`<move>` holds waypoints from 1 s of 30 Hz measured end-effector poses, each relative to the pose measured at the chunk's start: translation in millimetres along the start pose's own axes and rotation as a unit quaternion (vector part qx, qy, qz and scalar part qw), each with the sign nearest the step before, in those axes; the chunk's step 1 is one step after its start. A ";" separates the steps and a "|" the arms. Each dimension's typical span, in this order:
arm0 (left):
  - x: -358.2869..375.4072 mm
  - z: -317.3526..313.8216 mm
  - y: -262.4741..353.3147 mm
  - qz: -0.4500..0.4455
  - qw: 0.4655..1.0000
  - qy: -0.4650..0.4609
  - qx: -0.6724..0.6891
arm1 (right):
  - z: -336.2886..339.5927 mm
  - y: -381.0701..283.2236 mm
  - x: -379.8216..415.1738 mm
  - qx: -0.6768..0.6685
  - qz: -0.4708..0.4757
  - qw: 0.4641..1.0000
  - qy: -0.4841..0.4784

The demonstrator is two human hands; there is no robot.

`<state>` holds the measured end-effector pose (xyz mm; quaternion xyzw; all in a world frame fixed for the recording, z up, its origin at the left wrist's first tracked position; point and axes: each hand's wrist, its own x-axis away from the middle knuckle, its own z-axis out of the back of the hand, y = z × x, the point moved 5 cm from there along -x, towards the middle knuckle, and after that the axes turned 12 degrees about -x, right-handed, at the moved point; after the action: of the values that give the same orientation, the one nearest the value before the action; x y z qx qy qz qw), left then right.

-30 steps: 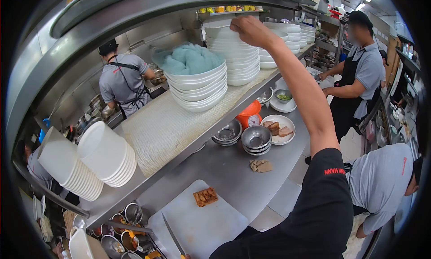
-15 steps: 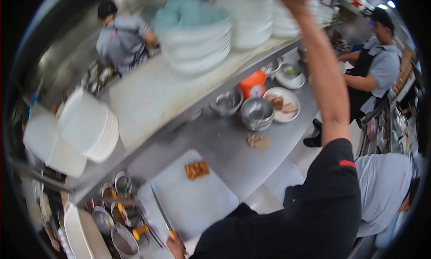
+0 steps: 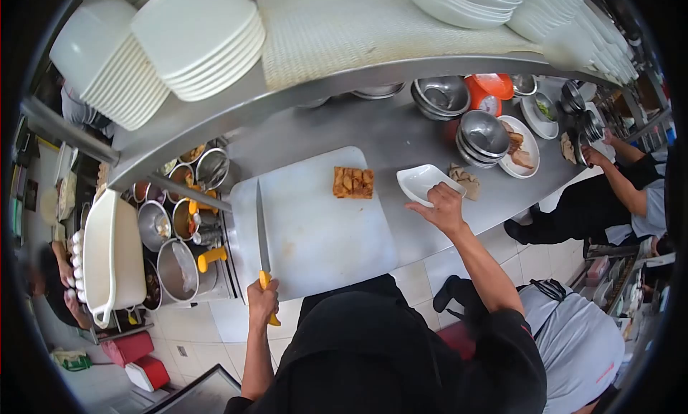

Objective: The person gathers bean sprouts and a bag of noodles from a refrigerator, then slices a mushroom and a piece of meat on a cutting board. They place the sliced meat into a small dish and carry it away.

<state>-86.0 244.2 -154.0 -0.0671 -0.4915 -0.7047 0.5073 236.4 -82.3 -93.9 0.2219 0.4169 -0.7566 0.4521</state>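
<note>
My right hand [image 3: 443, 207] grips the near rim of a small white dish [image 3: 424, 182] on the steel counter, just right of the white cutting board [image 3: 315, 227]. My left hand [image 3: 262, 298] holds the yellow handle of a long knife [image 3: 261, 229], its blade lying flat along the board's left edge. A block of sliced browned food [image 3: 352, 182] sits at the board's far side, between the two hands.
Above runs a steel shelf [image 3: 344, 75] with stacks of white plates [image 3: 201, 34]. Steel bowls [image 3: 482, 136], a plate of meat [image 3: 522, 148] and an orange scale [image 3: 484, 91] stand at the right. Steel containers [image 3: 175, 227] fill the left. Another person's hand [image 3: 589, 156] works at the far right.
My right arm came down from the bowl stack on the shelf and now holds a small white dish on the counter. The view tilted down toward the board. My left hand kept the knife.
</note>
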 end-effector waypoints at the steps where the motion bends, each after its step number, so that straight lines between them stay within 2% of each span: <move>1: 7.2 0.9 2.6 0.015 1.000 -0.015 0.022 | -11.6 6.4 15.0 0.037 -0.025 0.998 -0.045; 2: 11.8 2.5 1.9 0.008 1.000 -0.014 0.007 | -20.2 7.1 20.6 0.073 -0.046 0.992 -0.090; 3: 17.2 4.6 -2.2 0.017 1.000 -0.008 0.011 | -23.3 4.6 25.4 0.064 -0.042 0.992 -0.096; 5: 29.8 3.0 -10.9 0.025 0.998 -0.057 0.024 | -27.5 -7.1 20.0 0.108 -0.092 0.980 -0.137; 6: 37.0 0.4 -15.2 0.045 0.996 -0.081 -0.010 | -34.7 -14.8 10.4 0.101 -0.087 0.981 -0.142; 8: 51.1 -9.6 -22.0 0.060 0.985 -0.158 -0.038 | -51.1 -32.4 -11.7 0.024 -0.099 0.992 -0.075; 10: 55.3 -16.4 -38.2 0.067 0.972 -0.216 -0.059 | -84.6 -35.3 -30.9 -0.018 -0.119 0.987 -0.102; 12: 57.2 -10.6 -55.0 0.087 0.979 -0.183 -0.005 | -109.9 -23.2 -43.5 -0.058 -0.139 0.981 -0.125; 14: 57.7 2.1 -60.5 0.125 0.986 -0.094 0.055 | -132.8 0.1 -40.5 -0.130 -0.311 0.919 -0.202; 15: 59.5 9.9 -61.6 0.145 0.987 -0.031 0.063 | -135.3 1.0 -38.5 -0.131 -0.310 0.920 -0.201; 17: 61.3 23.4 -59.6 0.125 0.990 0.013 0.062 | -133.0 -5.8 -37.3 -0.124 -0.339 0.914 -0.185; 18: 64.4 25.3 -56.7 0.114 0.991 0.021 0.064 | -139.5 -14.4 -28.7 -0.123 -0.338 0.914 -0.189; 20: 71.1 23.1 -41.8 0.102 0.993 0.013 0.053 | -159.4 -58.8 -12.5 -0.169 -0.241 0.945 -0.144; 21: 72.8 20.8 -33.5 0.085 0.996 0.007 0.038 | -173.2 -78.9 -1.1 -0.194 -0.274 0.926 -0.172; 23: 76.7 13.0 -14.8 0.065 0.998 -0.015 -0.023 | -201.7 -115.7 18.5 -0.219 -0.278 0.923 -0.152; 25: 67.5 -0.9 -20.6 -0.011 0.997 0.002 -0.078 | -212.0 -130.5 27.4 -0.207 -0.244 0.939 -0.127; 27: 68.4 -11.4 -10.7 0.009 0.996 -0.030 -0.087 | -201.4 -136.9 24.1 -0.198 -0.226 0.946 -0.122; 29: 71.8 -16.7 3.5 -0.007 0.995 -0.034 -0.092 | -191.8 -131.8 25.3 -0.182 -0.207 0.954 -0.114; 30: 73.5 -18.2 11.4 -0.021 0.992 -0.035 -0.122 | -192.8 -125.7 29.1 -0.218 -0.222 0.942 -0.126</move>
<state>-104.7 182.6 -112.5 -0.1431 -0.4206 -0.7673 0.4625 104.9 94.1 -167.3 -0.0778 0.5500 -0.7499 0.3592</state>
